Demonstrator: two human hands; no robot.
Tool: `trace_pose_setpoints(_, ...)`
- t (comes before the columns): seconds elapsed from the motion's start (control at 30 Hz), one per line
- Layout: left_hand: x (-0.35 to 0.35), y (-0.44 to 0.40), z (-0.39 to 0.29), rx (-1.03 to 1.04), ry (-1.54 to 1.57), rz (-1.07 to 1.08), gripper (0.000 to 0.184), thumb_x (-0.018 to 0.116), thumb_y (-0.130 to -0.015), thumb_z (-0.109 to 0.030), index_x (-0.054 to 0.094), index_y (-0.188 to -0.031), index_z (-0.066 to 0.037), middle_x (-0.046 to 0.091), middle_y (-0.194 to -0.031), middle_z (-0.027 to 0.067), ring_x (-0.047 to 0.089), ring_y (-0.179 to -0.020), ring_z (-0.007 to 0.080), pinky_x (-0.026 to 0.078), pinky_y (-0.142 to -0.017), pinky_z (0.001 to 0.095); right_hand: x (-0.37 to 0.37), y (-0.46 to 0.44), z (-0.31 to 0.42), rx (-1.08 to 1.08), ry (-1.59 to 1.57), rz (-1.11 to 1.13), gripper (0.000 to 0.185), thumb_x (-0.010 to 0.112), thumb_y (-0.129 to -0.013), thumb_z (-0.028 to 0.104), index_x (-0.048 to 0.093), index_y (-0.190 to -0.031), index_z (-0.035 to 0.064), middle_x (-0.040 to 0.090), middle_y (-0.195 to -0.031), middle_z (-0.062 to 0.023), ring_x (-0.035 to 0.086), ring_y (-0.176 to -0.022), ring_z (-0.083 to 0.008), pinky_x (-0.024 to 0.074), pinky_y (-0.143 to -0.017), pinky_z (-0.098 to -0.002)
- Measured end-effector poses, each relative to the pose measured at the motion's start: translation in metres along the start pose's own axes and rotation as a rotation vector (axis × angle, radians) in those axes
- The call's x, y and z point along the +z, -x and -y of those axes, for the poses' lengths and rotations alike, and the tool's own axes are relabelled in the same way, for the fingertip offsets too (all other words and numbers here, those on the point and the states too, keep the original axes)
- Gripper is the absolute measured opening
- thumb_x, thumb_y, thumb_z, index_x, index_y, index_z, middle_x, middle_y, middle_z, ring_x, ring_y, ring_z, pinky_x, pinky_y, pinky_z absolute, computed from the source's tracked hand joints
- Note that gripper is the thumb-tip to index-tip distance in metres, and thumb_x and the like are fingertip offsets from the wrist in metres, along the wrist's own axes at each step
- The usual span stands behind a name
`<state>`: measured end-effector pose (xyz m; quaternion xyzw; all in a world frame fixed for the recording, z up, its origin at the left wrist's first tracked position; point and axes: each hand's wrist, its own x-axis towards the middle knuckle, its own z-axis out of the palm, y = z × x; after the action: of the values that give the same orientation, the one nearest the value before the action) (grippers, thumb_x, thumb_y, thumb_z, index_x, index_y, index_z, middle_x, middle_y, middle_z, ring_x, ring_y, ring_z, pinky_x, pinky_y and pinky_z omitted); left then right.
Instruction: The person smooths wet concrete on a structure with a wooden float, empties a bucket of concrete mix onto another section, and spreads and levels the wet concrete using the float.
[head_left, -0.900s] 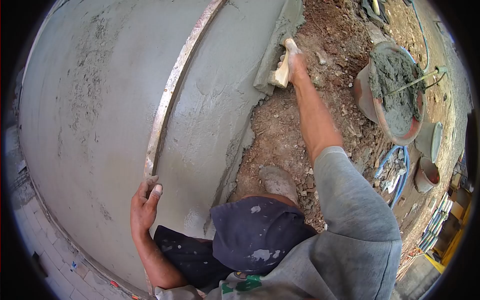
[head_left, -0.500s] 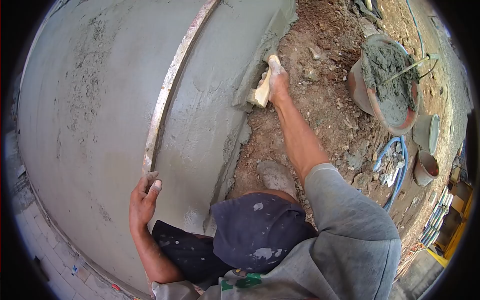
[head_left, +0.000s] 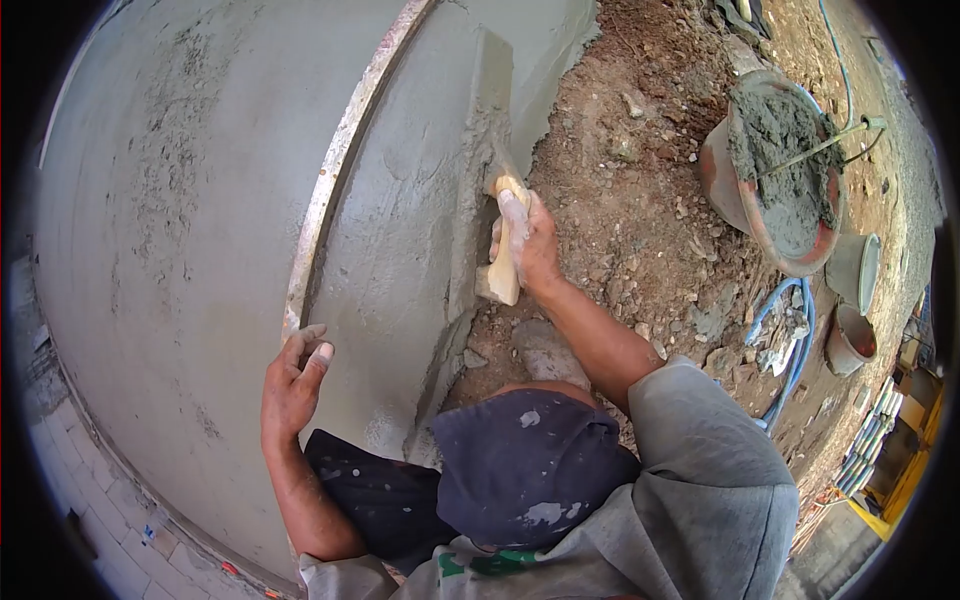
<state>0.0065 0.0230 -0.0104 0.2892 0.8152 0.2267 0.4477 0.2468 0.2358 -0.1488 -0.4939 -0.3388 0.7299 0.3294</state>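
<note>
Flat tool: the float [head_left: 489, 95], a long board with a pale wooden handle [head_left: 504, 275], lies along the edge of the wet cement [head_left: 200, 250], next to the dirt [head_left: 600, 150].
Way it points: its long side runs up and down the view; the far tip points away from the person, and the handle runs almost the same way.
Right hand: the right hand [head_left: 525, 240] is wrapped around the handle.
Left hand: the left hand [head_left: 290, 385] has softly bent fingers by the long bar [head_left: 338, 165]; I can't tell if it grips the bar.
In between: one bar lies on the cement between the float and the wide left part, bending in this round view.
Close by: one muddy shoe [head_left: 548, 352] is on the dirt, just below the float's near end. Little stones lie all around.
Buckets: three. One big bucket [head_left: 720, 178] leans over with grey mix [head_left: 785, 125] inside and one stick tool [head_left: 820, 148] poking out. Two small buckets [head_left: 847, 352] sit near it.
Hose: a blue hose [head_left: 802, 345] bends below the big bucket.
Far right: a pile of thin pieces [head_left: 870, 437] near something yellow [head_left: 905, 475], maybe a frame, but it is blurry there.
</note>
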Motion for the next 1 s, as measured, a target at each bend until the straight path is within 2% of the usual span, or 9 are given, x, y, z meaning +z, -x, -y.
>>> trace_pose_setpoints(0.2,-0.007,0.017,0.000,-0.031,-0.014,-0.041,0.039,0.060,-0.092,-0.022,0.056,-0.122,0.002,0.064,-0.098,0.0099,0.059,-0.092,0.0161,0.047,-0.085,0.0297,-0.036,-0.137,0.065,-0.114,0.069,-0.284,0.034,0.058,-0.094,0.037,0.054,-0.106,0.0056,0.052,-0.069,-0.0047,0.054,-0.054,-0.0171,0.0485,-0.048,-0.0324)
trace_pose_setpoints(0.3,-0.010,0.019,0.004,-0.017,0.002,-0.062,0.040,0.060,-0.091,-0.023,0.056,-0.122,0.002,0.064,-0.097,0.0094,0.059,-0.091,0.0160,0.047,-0.084,0.0297,-0.021,-0.148,0.059,-0.033,0.170,-0.283,0.035,0.060,-0.092,0.037,0.054,-0.107,0.0054,0.054,-0.071,-0.0061,0.054,-0.054,-0.0188,0.0487,-0.048,-0.0337)
trace_pose_setpoints(0.33,-0.009,0.020,0.000,-0.011,-0.002,-0.067,0.040,0.060,-0.091,-0.023,0.056,-0.122,0.002,0.064,-0.097,0.0094,0.059,-0.090,0.0161,0.047,-0.084,0.0298,-0.010,-0.138,0.048,-0.080,0.204,-0.303,0.028,0.062,-0.090,0.025,0.056,-0.107,0.0035,0.057,-0.076,-0.0086,0.058,-0.056,-0.0209,0.0511,-0.047,-0.0343)
trace_pose_setpoints(0.4,-0.010,0.022,-0.002,-0.005,0.004,-0.060,0.040,0.061,-0.091,-0.023,0.056,-0.122,0.002,0.064,-0.097,0.0095,0.059,-0.090,0.0163,0.047,-0.084,0.0299,0.003,-0.118,0.026,-0.062,0.385,-0.305,0.030,0.062,-0.090,0.024,0.054,-0.108,0.0011,0.061,-0.083,-0.0128,0.064,-0.063,-0.0242,0.0520,-0.046,-0.0372)
trace_pose_setpoints(0.47,-0.009,0.023,0.000,0.002,0.027,-0.033,0.040,0.061,-0.091,-0.024,0.057,-0.122,0.002,0.064,-0.097,0.0099,0.059,-0.091,0.0164,0.047,-0.084,0.0301,0.021,-0.076,0.018,0.002,0.521,-0.290,0.036,0.060,-0.090,0.026,0.050,-0.110,-0.0025,0.064,-0.091,-0.0216,0.067,-0.077,-0.0356,0.0540,-0.058,-0.0459)
trace_pose_setpoints(0.53,-0.009,0.022,0.004,0.019,0.009,-0.026,0.041,0.061,-0.091,-0.024,0.056,-0.122,0.002,0.064,-0.097,0.0099,0.059,-0.091,0.0164,0.047,-0.084,0.0301,0.018,-0.058,-0.023,-0.102,0.784,-0.195,0.042,0.059,-0.091,0.030,0.045,-0.109,-0.0057,0.062,-0.095,-0.0297,0.062,-0.088,-0.0466,0.0505,-0.075,-0.0510)
trace_pose_setpoints(0.6,-0.011,0.022,0.008,0.027,0.002,-0.025,0.041,0.061,-0.091,-0.024,0.056,-0.122,0.003,0.064,-0.097,0.0099,0.059,-0.090,0.0164,0.047,-0.084,0.0301,0.042,-0.012,-0.022,-0.142,0.962,-0.097,0.047,0.057,-0.091,0.034,0.042,-0.107,-0.0075,0.061,-0.094,-0.0336,0.058,-0.093,-0.0514,0.0448,-0.086,-0.0516)
trace_pose_setpoints(0.83,-0.011,0.021,0.011,0.021,0.027,-0.046,0.040,0.061,-0.091,-0.023,0.056,-0.122,0.003,0.064,-0.097,0.0102,0.059,-0.091,0.0168,0.047,-0.084,0.0302,0.051,0.067,-0.050,-0.044,0.869,0.278,0.046,0.060,-0.090,0.034,0.042,-0.105,-0.0060,0.060,-0.091,-0.0329,0.059,-0.091,-0.0496,0.0453,-0.080,-0.0526)
trace_pose_setpoints(1.0,-0.014,0.040,0.007,0.012,0.044,-0.079,0.041,0.061,-0.091,-0.023,0.056,-0.121,0.003,0.064,-0.096,0.0095,0.060,-0.089,0.0169,0.048,-0.082,0.0304,0.013,0.023,-0.015,-0.178,0.768,0.090,0.044,0.063,-0.090,0.035,0.048,-0.104,-0.0036,0.061,-0.089,-0.0287,0.061,-0.086,-0.0455,0.0474,-0.078,-0.0493)
